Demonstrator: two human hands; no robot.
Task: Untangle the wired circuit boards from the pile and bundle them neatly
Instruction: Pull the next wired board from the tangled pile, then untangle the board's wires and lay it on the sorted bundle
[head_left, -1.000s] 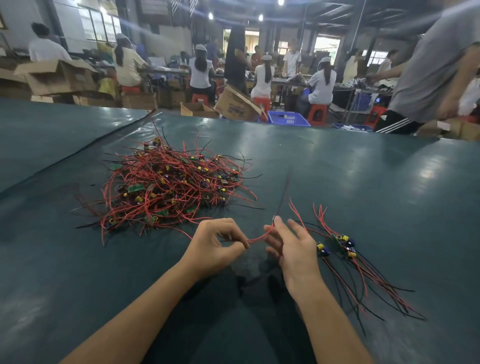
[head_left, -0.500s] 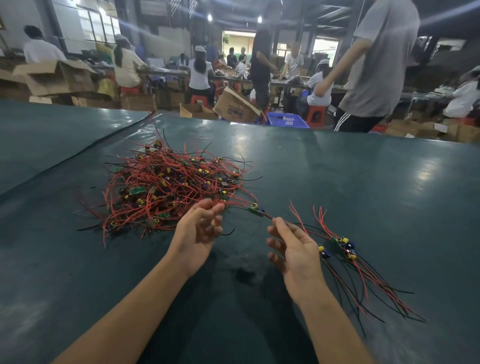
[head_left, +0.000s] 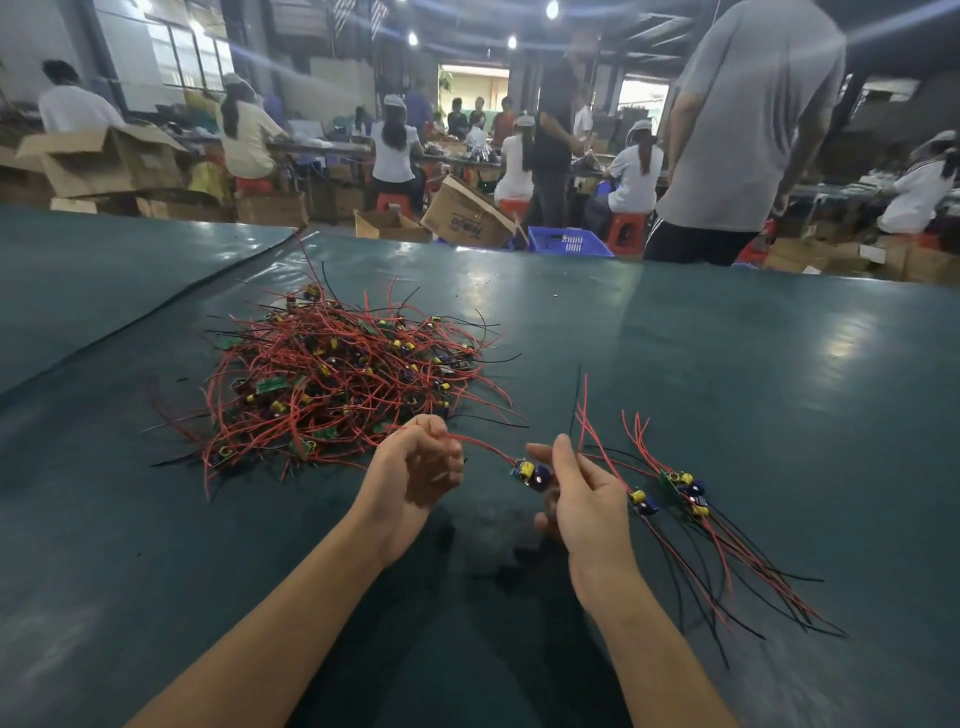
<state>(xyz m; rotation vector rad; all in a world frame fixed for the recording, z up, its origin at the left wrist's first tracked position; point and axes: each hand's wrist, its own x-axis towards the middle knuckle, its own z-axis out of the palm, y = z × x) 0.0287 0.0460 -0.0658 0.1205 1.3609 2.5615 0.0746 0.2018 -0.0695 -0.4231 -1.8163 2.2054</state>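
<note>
A tangled pile of wired circuit boards (head_left: 343, 379), red and black leads with yellow and blue parts, lies on the green table left of centre. My left hand (head_left: 418, 467) grips the red wire of one board just below the pile's near edge. That small circuit board (head_left: 530, 474) hangs between my hands. My right hand (head_left: 582, 493) has its fingers extended beside the board; whether it holds the board's other leads is hidden. To the right lie several sorted boards (head_left: 680, 491) with their wires fanned toward the near right.
The dark green table cover (head_left: 727, 374) stretches wide, with a seam (head_left: 156, 306) running at the far left. A person in a grey shirt (head_left: 743, 130) stands at the far edge. Cardboard boxes (head_left: 467, 218) and a blue crate (head_left: 569, 241) sit beyond.
My left hand has pulled one board's red wire out of the pile toward me and to the right. The board now hangs next to my right hand. The standing person moved left.
</note>
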